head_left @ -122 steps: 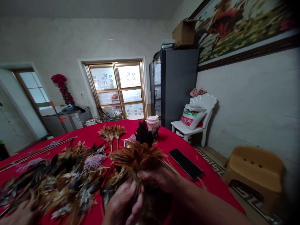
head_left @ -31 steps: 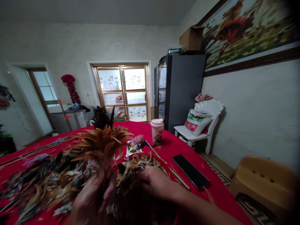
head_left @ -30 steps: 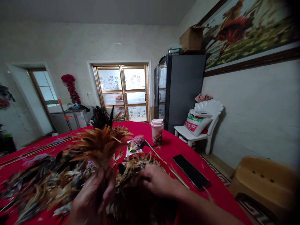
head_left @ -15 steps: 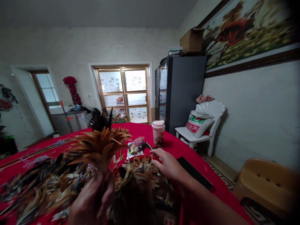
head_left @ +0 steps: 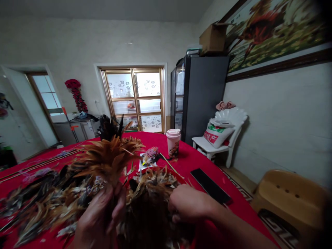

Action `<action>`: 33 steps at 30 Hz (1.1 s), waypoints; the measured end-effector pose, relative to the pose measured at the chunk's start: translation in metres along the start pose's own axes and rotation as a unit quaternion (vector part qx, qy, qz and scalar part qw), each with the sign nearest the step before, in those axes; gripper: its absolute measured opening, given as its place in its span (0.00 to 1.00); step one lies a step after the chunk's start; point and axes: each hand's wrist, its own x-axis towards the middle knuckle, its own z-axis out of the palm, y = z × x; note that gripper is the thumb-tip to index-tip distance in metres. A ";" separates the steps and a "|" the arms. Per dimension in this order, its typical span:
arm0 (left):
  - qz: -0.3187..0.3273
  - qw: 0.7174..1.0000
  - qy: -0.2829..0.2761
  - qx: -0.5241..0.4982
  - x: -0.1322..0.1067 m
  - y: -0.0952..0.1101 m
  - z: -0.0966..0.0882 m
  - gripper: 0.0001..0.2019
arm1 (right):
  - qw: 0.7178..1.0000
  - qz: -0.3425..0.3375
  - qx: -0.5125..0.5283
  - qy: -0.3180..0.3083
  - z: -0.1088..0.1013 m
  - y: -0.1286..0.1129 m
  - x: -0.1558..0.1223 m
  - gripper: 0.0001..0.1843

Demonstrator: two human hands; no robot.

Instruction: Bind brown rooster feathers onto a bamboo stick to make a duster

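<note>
My left hand [head_left: 100, 216] is closed around the base of a bunch of feathers [head_left: 110, 155], which stands upright with orange-brown plumes fanning out and black ones at the top. Right of it, a red basin [head_left: 181, 178] holds a heap of loose brown and grey feathers [head_left: 153, 183]; a dark brown mass fills the near part, too dim to make out. My right hand [head_left: 190, 204] rests over the basin's right side with its fingers curled down into the feathers. What its fingertips hold, if anything, is hidden.
More loose feathers [head_left: 59, 197] cover the left of the red tablecloth [head_left: 186, 162], with thin sticks [head_left: 46, 162] behind them. Past the basin are a tangle of pink thread [head_left: 151, 153], a lidded cup [head_left: 173, 143] and a stick. A black flat slab [head_left: 210, 185] lies at right.
My right hand has come down and nearer, from the basin's far rim to the feathers inside, its fingers now curled. My left hand keeps the bunch in place. The view has tilted down slightly.
</note>
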 end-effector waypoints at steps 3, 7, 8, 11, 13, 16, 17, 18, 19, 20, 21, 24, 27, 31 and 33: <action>0.013 1.000 0.022 0.008 -0.003 0.006 0.006 0.19 | 0.999 0.031 -0.003 -0.041 0.001 -0.004 0.008 0.12; 0.025 0.999 0.025 0.015 -0.005 0.011 0.011 0.18 | 0.997 0.063 0.017 -0.047 0.008 -0.009 0.018 0.21; 0.022 0.999 0.021 0.019 -0.006 0.011 0.012 0.18 | 0.997 0.067 0.024 -0.042 0.011 -0.011 0.020 0.22; 0.024 0.999 0.021 0.025 -0.006 0.010 0.011 0.19 | 0.997 0.071 0.032 -0.028 0.018 -0.017 0.024 0.25; 0.026 0.999 0.020 0.026 -0.006 0.009 0.010 0.19 | 0.997 0.065 0.029 -0.023 0.021 -0.020 0.025 0.21; 0.020 1.000 0.012 0.020 -0.005 0.009 0.008 0.18 | 0.998 0.040 0.057 0.004 0.023 -0.017 0.025 0.15; 0.019 1.000 0.010 0.017 -0.005 0.010 0.009 0.18 | 0.996 0.025 0.082 0.021 0.023 -0.014 0.025 0.14; 0.019 1.000 0.006 0.014 -0.005 0.011 0.009 0.19 | 0.992 0.010 0.116 0.041 0.023 -0.010 0.024 0.14; 0.018 1.000 0.003 0.012 -0.005 0.011 0.010 0.19 | 0.985 -0.001 0.161 0.056 0.023 -0.005 0.023 0.13; 0.017 1.000 0.000 0.009 -0.005 0.012 0.011 0.19 | 0.974 -0.008 0.218 0.065 0.022 0.001 0.023 0.12; 0.018 1.000 0.001 0.004 -0.005 0.011 0.012 0.19 | 0.955 -0.013 0.287 0.070 0.020 0.006 0.022 0.10; 0.003 0.999 0.020 -0.028 -0.001 0.003 0.009 0.15 | 0.850 -0.046 0.520 0.073 0.015 0.018 0.021 0.09; -0.037 0.997 0.009 -0.072 0.006 -0.015 0.002 0.14 | 0.721 -0.090 0.679 0.104 0.011 0.022 0.021 0.09; -0.089 0.992 -0.026 -0.085 0.012 -0.037 0.001 0.15 | 0.617 -0.103 0.773 0.111 0.014 0.015 0.024 0.11; -0.107 0.991 -0.026 -0.081 0.012 -0.044 0.007 0.17 | 0.601 -0.108 0.787 0.089 0.016 0.011 0.025 0.13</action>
